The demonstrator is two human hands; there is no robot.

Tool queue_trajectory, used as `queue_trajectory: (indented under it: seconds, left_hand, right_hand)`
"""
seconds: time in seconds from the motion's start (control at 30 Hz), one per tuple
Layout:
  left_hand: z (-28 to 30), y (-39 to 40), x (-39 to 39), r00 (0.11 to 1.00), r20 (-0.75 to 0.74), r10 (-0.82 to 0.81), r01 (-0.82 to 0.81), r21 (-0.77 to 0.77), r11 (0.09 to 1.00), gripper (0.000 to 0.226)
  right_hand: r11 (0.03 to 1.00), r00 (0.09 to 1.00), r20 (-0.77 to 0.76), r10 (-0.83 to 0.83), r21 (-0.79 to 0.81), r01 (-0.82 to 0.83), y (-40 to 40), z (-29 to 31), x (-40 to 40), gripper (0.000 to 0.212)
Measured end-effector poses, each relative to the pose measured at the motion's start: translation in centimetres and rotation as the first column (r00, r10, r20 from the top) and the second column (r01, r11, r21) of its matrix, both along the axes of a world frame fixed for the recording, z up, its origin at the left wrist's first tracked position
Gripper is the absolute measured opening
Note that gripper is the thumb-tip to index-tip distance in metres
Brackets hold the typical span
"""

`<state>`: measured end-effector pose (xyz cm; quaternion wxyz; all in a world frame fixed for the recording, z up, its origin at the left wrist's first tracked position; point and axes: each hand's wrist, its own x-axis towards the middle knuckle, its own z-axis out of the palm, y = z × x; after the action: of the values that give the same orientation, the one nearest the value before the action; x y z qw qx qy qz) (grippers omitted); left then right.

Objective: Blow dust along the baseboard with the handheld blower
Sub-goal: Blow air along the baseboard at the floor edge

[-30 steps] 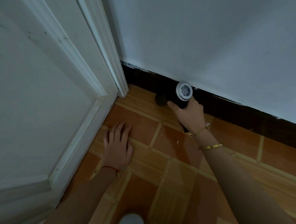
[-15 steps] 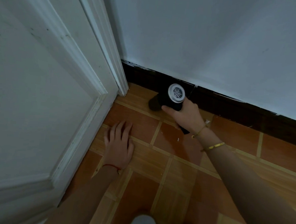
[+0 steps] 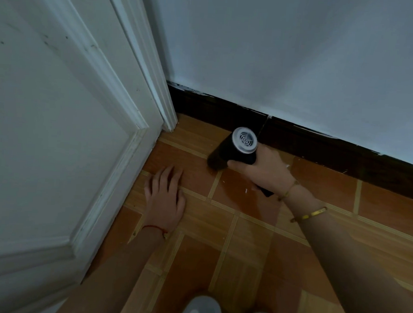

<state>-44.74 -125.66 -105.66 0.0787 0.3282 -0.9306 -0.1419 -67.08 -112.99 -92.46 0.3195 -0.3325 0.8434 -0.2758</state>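
Fingers (image 3: 239, 163) of right hand (image 3: 265, 169) grip one blower (image 3: 235, 150); left hand (image 3: 165, 197) flat.

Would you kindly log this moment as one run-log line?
right hand: gripping black handheld blower | nozzle: toward door-side corner, beside dark baseboard | left hand: flat on orange tiled floor

This is a room corner in a home. A white panelled door (image 3: 56, 147) with moulded trim stands at the left, meeting a plain pale painted wall (image 3: 291, 52). A dark baseboard (image 3: 345, 155) runs along the foot of that wall, its top edge flecked with paint. The floor (image 3: 243, 243) is laid in orange-brown tiles with lighter strips between them. Two pale slipper toes (image 3: 201, 311) show at the bottom edge.
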Motion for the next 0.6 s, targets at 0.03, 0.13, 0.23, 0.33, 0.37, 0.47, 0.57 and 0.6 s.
queue_trajectory:
  seconds: [0.03, 0.13, 0.23, 0.33, 0.37, 0.47, 0.57, 0.6]
  left_hand:
    - [0.0, 0.0, 0.0, 1.000, 0.003, 0.001, -0.001, 0.000, 1.000, 0.053]
    - [-0.1, 0.0, 0.0, 1.000, 0.022, 0.000, 0.000, -0.002, 1.000, 0.054]
    - [-0.1, 0.0, 0.0, 1.000, 0.024, 0.000, 0.001, -0.013, 1.000, 0.054]
    - [0.0, 0.0, 0.0, 1.000, 0.013, 0.003, -0.003, -0.026, 1.000, 0.054]
    - [0.0, 0.1, 0.0, 1.000, 0.008, 0.004, -0.004, -0.026, 1.000, 0.054]
    - [0.0, 0.2, -0.1, 1.000, 0.005, 0.003, -0.003, -0.029, 1.000, 0.054]
    - [-0.1, 0.2, -0.1, 1.000, 0.009, 0.007, -0.007, -0.039, 0.999, 0.053]
    - [-0.1, 0.2, -0.1, 1.000, 0.009, 0.010, -0.009, -0.037, 0.999, 0.053]
  right_hand:
    - [1.000, 0.996, 0.093, 0.017, 0.024, -0.019, 0.3, 0.2, 0.3, 0.030]
    - [0.999, 0.998, 0.053, 0.031, 0.039, -0.033, 0.9, -0.2, 1.2, 0.039]
    - [1.000, 0.996, -0.093, -0.016, 0.017, 0.017, 1.3, -0.3, 0.8, 0.053]
    - [0.999, 0.996, 0.091, 0.014, 0.048, -0.018, 2.2, 0.2, 0.4, 0.038]
    - [0.998, 0.995, 0.103, 0.017, 0.051, -0.022, 2.5, 0.3, 0.5, 0.035]
    - [0.998, 1.000, -0.004, 0.006, 0.058, -0.006, 3.1, 0.4, 0.4, 0.040]
    - [0.993, 0.990, 0.130, 0.045, 0.104, -0.059, 3.7, 0.3, 0.3, 0.034]
    - [0.993, 0.989, 0.141, 0.037, 0.107, -0.052, 3.8, 0.3, 0.3, 0.034]
